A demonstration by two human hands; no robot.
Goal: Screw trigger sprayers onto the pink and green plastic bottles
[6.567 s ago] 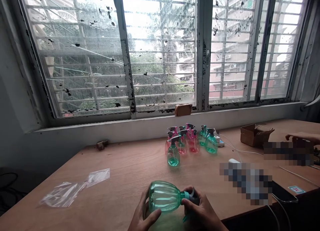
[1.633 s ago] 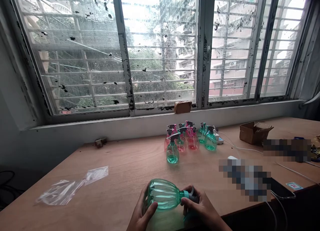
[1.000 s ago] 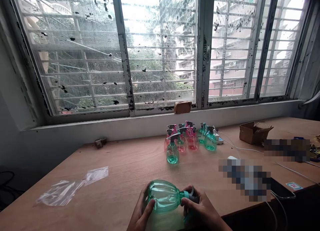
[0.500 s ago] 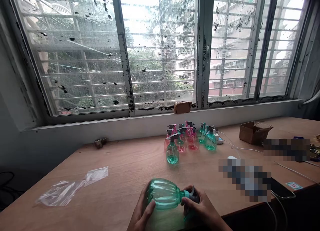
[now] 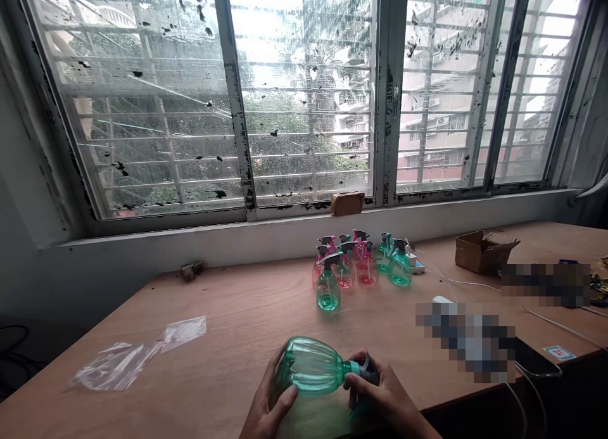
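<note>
A clear green spray bottle (image 5: 313,366) lies sideways between my hands, above the front part of the table. Its base points left and its dark trigger head points right. My left hand (image 5: 268,398) is wrapped round the base end, with the thumb on the near side. At the neck and spray head, my right hand (image 5: 380,385) grips with thumb and fingers; part of the head is hidden by them. Beyond stands a group of upright spray bottles, among them a green one (image 5: 327,290) in front and a pink one (image 5: 367,271) behind it.
Clear plastic bags (image 5: 111,366) lie on the wooden table (image 5: 237,299) at left. To the right are a phone (image 5: 536,358), white cables, blurred-out items and an open cardboard box (image 5: 482,250). A brown block (image 5: 346,204) rests on the window ledge.
The base end of the green spray bottle has risen very slightly, with my left hand shifting along with it. My right hand keeps its hold at the neck.
</note>
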